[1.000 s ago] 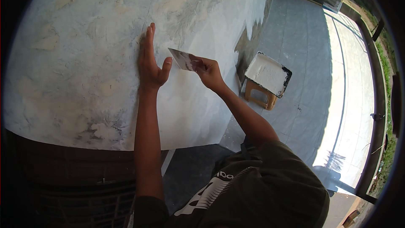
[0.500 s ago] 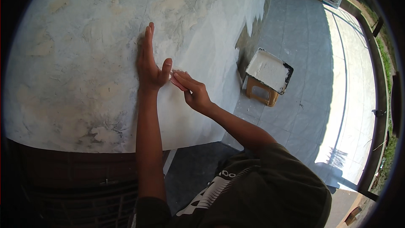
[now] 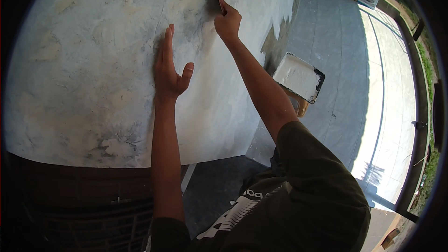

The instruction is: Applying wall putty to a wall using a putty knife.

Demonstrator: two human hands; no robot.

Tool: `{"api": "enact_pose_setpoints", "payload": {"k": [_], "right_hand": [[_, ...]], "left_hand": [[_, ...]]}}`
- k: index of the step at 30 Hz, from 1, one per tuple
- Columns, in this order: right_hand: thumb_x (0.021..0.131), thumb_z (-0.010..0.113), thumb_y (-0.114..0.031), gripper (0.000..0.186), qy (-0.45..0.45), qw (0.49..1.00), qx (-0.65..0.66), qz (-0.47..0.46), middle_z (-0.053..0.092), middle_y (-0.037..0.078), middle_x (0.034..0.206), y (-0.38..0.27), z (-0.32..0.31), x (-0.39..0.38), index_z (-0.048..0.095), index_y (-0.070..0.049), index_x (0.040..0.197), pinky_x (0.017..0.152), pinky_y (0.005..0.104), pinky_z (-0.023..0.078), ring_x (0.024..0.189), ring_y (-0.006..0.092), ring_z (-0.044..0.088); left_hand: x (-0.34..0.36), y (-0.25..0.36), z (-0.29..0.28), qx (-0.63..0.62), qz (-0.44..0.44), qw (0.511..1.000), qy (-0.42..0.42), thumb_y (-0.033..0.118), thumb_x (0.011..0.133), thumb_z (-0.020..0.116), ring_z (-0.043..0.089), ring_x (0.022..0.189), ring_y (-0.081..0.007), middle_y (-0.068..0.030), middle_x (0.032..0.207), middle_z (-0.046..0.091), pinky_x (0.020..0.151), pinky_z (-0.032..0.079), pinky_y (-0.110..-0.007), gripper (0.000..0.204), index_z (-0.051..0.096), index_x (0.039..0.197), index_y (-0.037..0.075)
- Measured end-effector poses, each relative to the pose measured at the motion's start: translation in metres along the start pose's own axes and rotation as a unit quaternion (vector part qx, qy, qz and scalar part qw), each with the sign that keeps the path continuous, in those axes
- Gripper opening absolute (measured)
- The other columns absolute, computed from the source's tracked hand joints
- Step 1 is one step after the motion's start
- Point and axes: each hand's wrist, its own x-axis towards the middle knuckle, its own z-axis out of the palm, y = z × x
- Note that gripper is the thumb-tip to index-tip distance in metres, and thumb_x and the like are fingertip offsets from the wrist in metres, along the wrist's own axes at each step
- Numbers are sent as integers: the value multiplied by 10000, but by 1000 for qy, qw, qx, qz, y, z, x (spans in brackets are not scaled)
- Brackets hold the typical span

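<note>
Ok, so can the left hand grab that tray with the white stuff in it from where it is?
Probably not easily: the left hand is by the wall, and the right forearm crosses between it and the tray, which sits off to the right.

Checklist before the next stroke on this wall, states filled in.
1. Right hand gripping flat blade: ok.
2. Left hand clear of the blade: ok, lower and to its left.
3. Blade edge touching wall: cannot tell.
4. Wall surface even: not ok, patchy and cracked.
5. White material in tray: ok.
6. Stool footing: cannot tell, mostly hidden.
</note>
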Motion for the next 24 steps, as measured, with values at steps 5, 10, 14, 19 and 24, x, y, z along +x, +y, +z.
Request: {"api": "enact_pose_setpoints", "payload": {"k": [5,10,14,19,24], "right_hand": [[751,519,175,550,-15,991,4,-136,609,239,1313,-16,29,-60,624,27,1270,1055,396,468,1249,377,575],[799,521,161,506,-192,973,79,-102,681,170,1237,-23,-23,-142,649,-5,1259,1010,378,499,1167,285,651],[870,512,110,399,-123,945,217,213,695,59,953,26,-63,-136,663,30,1230,798,249,470,842,54,548],[827,468,142,456,-18,997,47,53,689,147,1110,8,-21,-57,614,69,1253,938,316,481,1052,216,640],[760,490,196,697,-120,989,9,-91,410,229,1520,-8,15,-127,465,19,1433,1190,433,300,1435,395,351]], "left_hand": [[-5,-3,-3,-3,-10,1000,9,579,976,431,409,1414,-401,-250,1521,421,1172,299,-473,847,257,1535,-32],[-7,-5,-8,-4,-6,1000,12,571,975,439,405,1420,-392,-246,1526,417,1172,300,-471,847,248,1541,-28],[-1,-2,1,-9,-3,1000,5,572,977,436,407,1420,-386,-242,1522,424,1172,300,-468,844,257,1537,-33],[-2,-5,-1,14,11,1000,-4,530,967,475,437,1391,-412,-262,1508,427,1136,372,-453,838,256,1526,-54],[-7,-7,-6,3,10,1000,7,534,966,479,442,1387,-413,-266,1497,439,1136,372,-455,838,272,1518,-61]]}}
